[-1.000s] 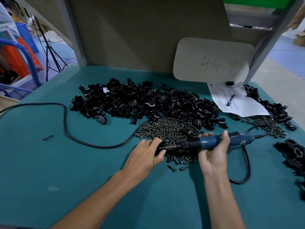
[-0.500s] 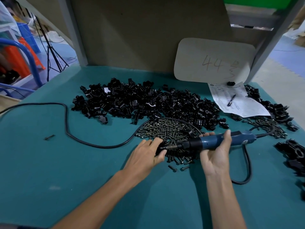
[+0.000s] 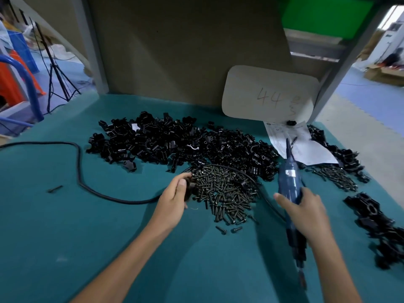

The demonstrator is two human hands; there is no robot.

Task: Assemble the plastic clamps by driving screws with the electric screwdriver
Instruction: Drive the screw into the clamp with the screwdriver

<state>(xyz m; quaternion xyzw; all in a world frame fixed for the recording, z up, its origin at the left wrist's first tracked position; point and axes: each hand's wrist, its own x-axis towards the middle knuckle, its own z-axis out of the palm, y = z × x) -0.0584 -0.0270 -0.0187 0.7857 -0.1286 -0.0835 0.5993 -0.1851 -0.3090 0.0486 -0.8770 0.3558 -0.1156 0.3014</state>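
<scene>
Now electric screwdriver [image 3: 289,182] swung off screw pile [image 3: 225,193], bit toward person; right hand [image 3: 306,215] grip wraps it; left hand [image 3: 172,202] grip pinches black clamp piece [image 3: 189,190]; that drive likely finished.

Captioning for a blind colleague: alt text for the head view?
A person's right hand holds a blue electric screwdriver over a teal table, while the left hand grips a black part beside a screw pile and heaped black clamps.
</scene>
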